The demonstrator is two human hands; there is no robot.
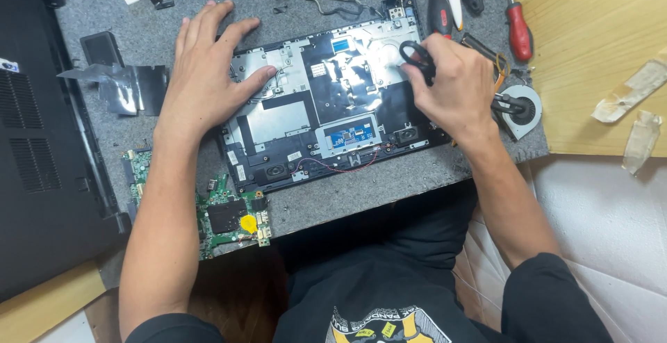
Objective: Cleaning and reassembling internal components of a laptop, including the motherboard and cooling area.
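Laptop shell [326,107] pinned flat by open left hand [205,72]; right hand [455,82] grip closed on black scissors [419,56].

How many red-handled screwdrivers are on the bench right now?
2. One red-handled screwdriver lies at the top edge, just above the right hand; the other screwdriver lies further right at the wooden board's edge. Others may lie outside the frame.

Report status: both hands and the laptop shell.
Left hand flat on opened black laptop base shell, steadying. Right hand grips black-handled scissors over its silver shielding. Green circuit board lies nearby, apart.
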